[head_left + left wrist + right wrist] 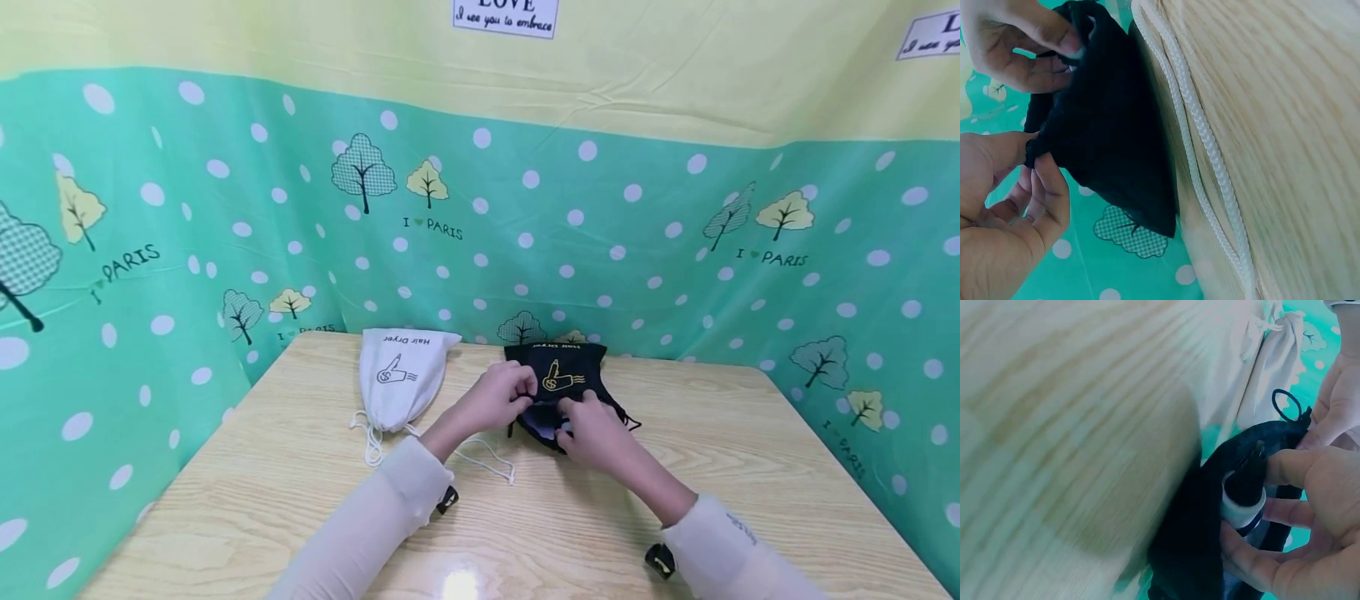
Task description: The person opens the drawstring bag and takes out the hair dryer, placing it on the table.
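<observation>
2 hands touch the open black bag at its mouth.

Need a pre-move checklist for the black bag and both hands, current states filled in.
1. Left hand pinching the rim of the black bag: ok.
2. Bag mouth held open: ok, a gap shows in the head view.
3. Right hand fingers around the black-and-white item: ok in the right wrist view; firmness, cannot tell.
4. Item clear of the bag: not ok, it sits in the mouth with its lower part hidden.
5. White cord clear of the left forearm: cannot tell; the forearm crosses in front of it in the head view.
</observation>
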The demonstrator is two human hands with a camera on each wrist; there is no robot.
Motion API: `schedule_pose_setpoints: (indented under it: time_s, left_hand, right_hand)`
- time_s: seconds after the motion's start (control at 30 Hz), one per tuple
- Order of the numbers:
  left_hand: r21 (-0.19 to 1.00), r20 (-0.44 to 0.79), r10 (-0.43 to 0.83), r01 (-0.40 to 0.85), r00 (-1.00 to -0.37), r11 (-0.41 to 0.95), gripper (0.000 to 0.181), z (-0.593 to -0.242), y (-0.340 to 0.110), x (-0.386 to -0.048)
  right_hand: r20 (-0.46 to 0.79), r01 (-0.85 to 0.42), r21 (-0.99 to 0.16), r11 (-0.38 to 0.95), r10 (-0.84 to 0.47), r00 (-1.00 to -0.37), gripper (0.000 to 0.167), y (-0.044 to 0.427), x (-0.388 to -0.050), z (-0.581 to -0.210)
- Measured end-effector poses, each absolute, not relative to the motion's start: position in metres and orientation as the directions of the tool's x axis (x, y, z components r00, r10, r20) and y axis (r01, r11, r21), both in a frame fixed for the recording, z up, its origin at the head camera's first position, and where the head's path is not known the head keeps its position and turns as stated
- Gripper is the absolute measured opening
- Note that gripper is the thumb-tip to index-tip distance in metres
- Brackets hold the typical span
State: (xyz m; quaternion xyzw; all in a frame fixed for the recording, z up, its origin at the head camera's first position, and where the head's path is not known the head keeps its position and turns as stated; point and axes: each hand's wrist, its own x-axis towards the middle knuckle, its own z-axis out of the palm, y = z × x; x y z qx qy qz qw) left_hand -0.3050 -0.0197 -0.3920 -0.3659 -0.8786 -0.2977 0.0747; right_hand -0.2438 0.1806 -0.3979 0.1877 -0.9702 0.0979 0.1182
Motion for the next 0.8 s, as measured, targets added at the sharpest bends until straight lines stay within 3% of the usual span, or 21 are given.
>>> schedule_pose_setpoints:
  time_s: [0.43, 0.57, 0.67, 0.8]
  left_hand:
    - [0.565, 0.313, 0.693, 0.714, -0.649, 0.413, 0.009, -0.393, -0.016, -0.299]
    - [0.610, 0.284, 0.682, 0.675, -0.674, 0.414, 0.010, -0.395, -0.019, -0.305]
    - [0.601, 0.293, 0.642, 0.659, -0.708, 0.452, 0.010, -0.397, -0.023, -0.314]
    - [0.568, 0.288, 0.593, 0.633, -0.752, 0.526, 0.002, -0.401, -0.026, -0.329]
  right_hand:
    - [0.220, -0.364, -0.189, 0.912, -0.322, -0.921, 0.028, 0.199, -0.238, -0.391]
    - [0.230, -0.361, -0.186, 0.914, -0.317, -0.920, 0.030, 0.200, -0.237, -0.393]
    - [0.238, -0.353, -0.181, 0.918, -0.308, -0.921, 0.041, 0.200, -0.236, -0.396]
    - [0.253, -0.352, -0.186, 0.918, -0.301, -0.919, 0.041, 0.201, -0.236, -0.398]
